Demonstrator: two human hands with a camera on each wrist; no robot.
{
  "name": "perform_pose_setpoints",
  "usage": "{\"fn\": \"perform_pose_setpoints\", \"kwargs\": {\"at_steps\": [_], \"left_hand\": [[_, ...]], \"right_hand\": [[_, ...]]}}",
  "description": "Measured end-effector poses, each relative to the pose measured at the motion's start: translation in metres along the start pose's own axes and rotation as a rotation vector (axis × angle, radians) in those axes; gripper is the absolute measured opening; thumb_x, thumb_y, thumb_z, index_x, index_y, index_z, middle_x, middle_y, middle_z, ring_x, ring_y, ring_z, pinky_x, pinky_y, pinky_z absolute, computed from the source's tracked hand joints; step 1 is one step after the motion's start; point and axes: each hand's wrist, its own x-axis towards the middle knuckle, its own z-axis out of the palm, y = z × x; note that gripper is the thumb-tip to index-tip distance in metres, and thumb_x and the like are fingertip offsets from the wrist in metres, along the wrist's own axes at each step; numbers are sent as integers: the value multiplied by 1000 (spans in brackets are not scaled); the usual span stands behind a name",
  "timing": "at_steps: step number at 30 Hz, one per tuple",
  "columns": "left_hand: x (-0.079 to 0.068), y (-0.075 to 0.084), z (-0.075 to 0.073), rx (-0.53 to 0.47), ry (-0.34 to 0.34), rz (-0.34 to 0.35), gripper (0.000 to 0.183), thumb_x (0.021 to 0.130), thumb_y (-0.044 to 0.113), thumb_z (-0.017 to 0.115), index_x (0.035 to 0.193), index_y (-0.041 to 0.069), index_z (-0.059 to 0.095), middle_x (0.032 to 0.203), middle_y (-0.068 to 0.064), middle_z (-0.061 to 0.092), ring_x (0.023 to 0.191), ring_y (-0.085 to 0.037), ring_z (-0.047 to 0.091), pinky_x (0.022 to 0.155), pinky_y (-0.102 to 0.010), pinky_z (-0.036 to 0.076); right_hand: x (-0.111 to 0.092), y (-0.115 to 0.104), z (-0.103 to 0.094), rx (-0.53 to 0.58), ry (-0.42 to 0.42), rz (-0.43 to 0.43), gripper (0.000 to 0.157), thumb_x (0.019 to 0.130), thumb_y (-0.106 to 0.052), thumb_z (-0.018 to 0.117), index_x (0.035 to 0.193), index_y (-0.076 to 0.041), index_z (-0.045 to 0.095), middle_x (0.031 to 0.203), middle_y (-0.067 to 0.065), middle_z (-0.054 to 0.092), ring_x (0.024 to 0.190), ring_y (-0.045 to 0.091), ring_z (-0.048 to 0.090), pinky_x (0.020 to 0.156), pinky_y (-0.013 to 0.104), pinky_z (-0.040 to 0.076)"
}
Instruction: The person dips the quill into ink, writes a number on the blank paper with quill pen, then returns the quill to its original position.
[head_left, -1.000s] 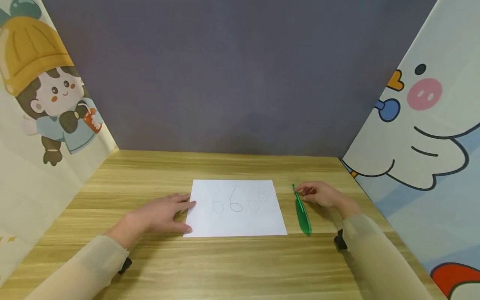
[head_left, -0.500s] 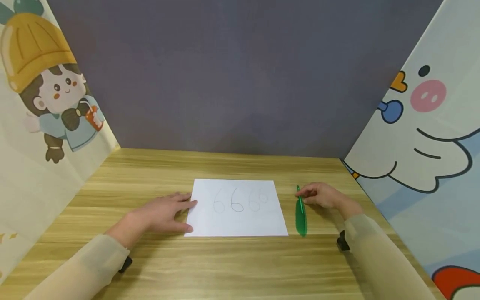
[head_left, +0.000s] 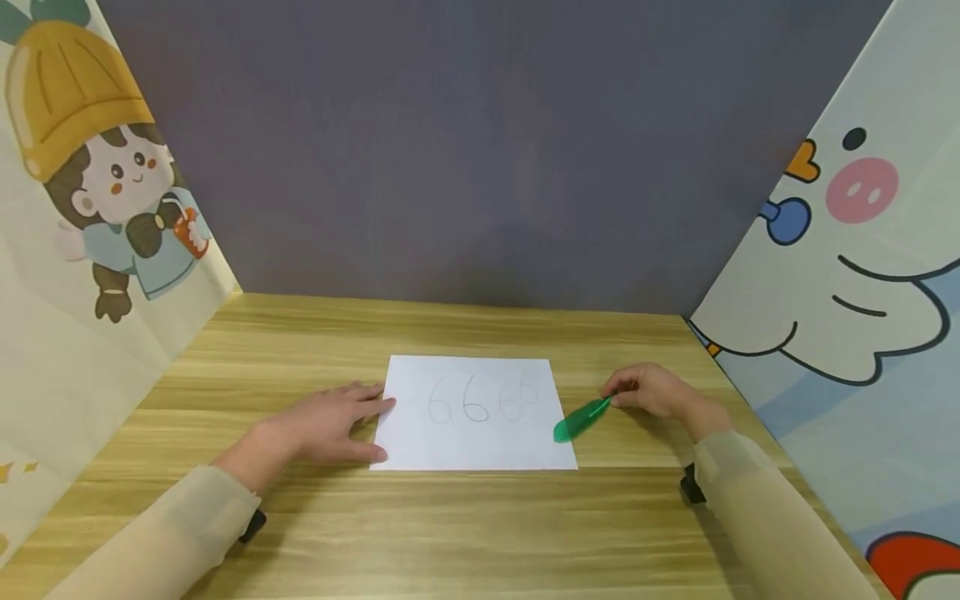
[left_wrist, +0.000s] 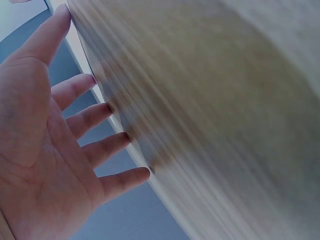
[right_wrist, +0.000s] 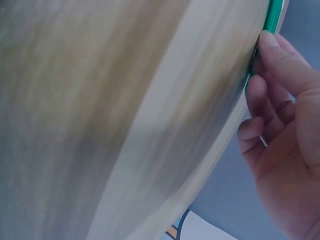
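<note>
A sheet of white paper (head_left: 480, 450) lies on the wooden table, with several sixes in pencil-like lines, some faint. My left hand (head_left: 330, 427) rests at its left edge with spread fingers, thumb and index finger on the paper; in the left wrist view the fingers (left_wrist: 90, 120) touch the tabletop. To the right of the sheet, my right hand (head_left: 651, 390) pinches a green pen with a broad feather-like end (head_left: 576, 423). That broad end overlaps the sheet's right edge. The right wrist view shows the green shaft (right_wrist: 273, 17) at thumb and index finger; the pen's tip is hidden by the hand.
The wooden tabletop (head_left: 450, 533) runs back to a dark grey panel (head_left: 465, 167). Side walls with cartoon prints stand left (head_left: 45, 350) and right (head_left: 765, 292). Each wrist carries a small black device, such as the one at the right cuff (head_left: 692, 485).
The green pen has swung round in my right hand, its broad end moving from pointing toward me to pointing left over the paper's edge. My left hand has stayed in place.
</note>
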Motion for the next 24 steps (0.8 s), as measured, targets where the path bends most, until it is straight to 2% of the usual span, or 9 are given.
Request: {"fn": "perform_pose_setpoints", "kwargs": {"at_steps": [10,24], "left_hand": [[0,-3,2,2,-3,2,92,97,70,70,166,15,50,175,-23,39,158,-57,37,124,-77,36],[1,-4,1,1,4,11,89,98,68,72,166,13,51,174,-23,40,158,-56,39,125,-75,37]], "right_hand": [[-2,-2,1,-61,11,-16,4,101,-16,80,104,-14,82,98,-3,80,85,11,56,77,28,46],[-5,-6,3,-115,43,-33,4,100,-17,82,103,-16,81,105,1,71,94,14,60,85,36,52]]}}
